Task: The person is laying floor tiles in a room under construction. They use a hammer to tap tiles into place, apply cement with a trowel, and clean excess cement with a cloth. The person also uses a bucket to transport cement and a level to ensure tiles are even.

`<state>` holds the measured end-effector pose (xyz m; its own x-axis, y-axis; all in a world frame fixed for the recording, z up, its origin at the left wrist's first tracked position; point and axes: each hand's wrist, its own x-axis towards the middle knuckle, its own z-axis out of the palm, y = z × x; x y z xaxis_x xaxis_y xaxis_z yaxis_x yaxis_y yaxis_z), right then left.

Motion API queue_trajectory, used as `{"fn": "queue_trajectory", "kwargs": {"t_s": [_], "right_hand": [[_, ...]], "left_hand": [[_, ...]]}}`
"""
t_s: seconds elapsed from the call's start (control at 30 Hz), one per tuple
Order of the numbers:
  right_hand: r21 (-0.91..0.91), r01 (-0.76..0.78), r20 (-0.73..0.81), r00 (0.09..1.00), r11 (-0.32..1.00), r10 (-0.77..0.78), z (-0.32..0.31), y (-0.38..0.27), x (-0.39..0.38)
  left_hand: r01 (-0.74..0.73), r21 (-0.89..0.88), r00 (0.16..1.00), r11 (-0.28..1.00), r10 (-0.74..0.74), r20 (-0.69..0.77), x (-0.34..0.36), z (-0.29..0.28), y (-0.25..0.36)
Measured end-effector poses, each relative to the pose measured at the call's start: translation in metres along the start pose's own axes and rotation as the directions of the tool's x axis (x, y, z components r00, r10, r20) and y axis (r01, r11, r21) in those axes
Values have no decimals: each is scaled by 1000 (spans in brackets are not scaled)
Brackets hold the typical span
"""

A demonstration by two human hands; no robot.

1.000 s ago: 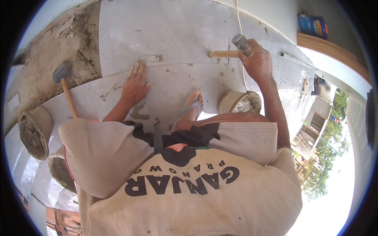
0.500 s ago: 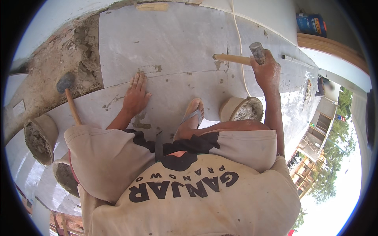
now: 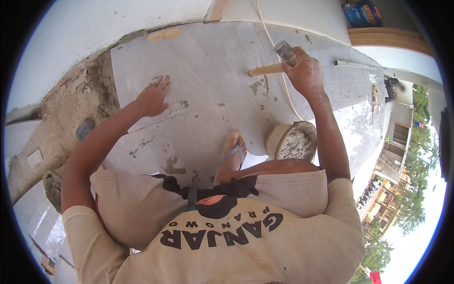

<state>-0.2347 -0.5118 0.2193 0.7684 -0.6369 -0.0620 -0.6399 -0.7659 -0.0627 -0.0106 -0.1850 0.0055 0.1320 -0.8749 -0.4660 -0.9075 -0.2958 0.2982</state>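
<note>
My right hand grips a hammer round its grey head end, its pale wooden handle pointing left over the large grey tiles. My left hand is open, fingers apart, on or just over the upper tile, right of the rough mortar strip. A second mallet's dark head lies on the left, its handle mostly hidden behind my left forearm. A mortar bucket stands beside my sandaled foot, below the hammer.
A white cord crosses the tiles. A white wall runs along the far side. A blue bucket is at upper right, a metal bar on the tiles. Another mortar bucket is at left. Trees and buildings show at right.
My left hand has moved up and a little left on the tile, its forearm now reaching across the mallet. My right hand with the hammer dipped, then rose again. The view has shifted.
</note>
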Motion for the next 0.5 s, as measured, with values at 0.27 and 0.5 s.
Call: {"fn": "queue_trajectory", "kwargs": {"t_s": [0.27, 0.5], "right_hand": [[-8, 15, -35, 999, 1000, -15, 16, 12, 27], [75, -8, -203, 979, 997, 23, 1, 21, 50]], "left_hand": [[76, 86, 997, 993, -74, -17, 116, -28, 41], [179, 30, 981, 983, -177, -76, 152, -36, 63]]}}
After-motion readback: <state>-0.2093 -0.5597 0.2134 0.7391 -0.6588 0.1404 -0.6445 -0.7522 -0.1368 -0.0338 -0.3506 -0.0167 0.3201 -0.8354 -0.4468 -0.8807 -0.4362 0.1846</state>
